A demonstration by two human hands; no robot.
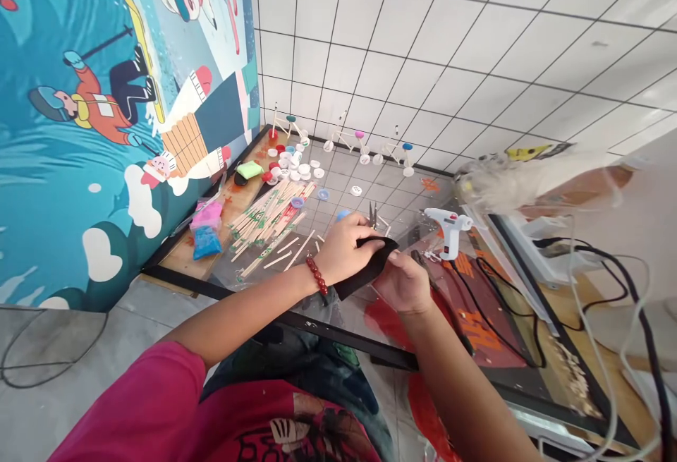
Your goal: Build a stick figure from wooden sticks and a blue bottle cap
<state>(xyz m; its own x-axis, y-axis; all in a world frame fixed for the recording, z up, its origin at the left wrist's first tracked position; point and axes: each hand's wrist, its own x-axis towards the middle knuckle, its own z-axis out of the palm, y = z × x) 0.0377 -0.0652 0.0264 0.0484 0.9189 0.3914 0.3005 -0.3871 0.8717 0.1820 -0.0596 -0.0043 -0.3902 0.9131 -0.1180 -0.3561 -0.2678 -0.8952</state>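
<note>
A thin black sheet (364, 275), bent along its length, is held between my two hands above the front of the table. My left hand (343, 250), with a red bead bracelet at the wrist, is closed on its upper left part. The fingers of my right hand (405, 282) are closed on the sheet's right end, with the thumb on top. Just beyond my left fingers the blades of scissors (373, 215) point away from me; their handles are hidden, and I cannot tell whether they are touched.
Bundled chopsticks (269, 219) and many bottle caps (296, 166) lie left. Three small bicycle-like models (352, 141) stand by the tiled wall. A white glue gun (448, 229) stands right, its black cord (491, 314) trailing over the table. Pink and blue packets (206, 229) sit at the left edge.
</note>
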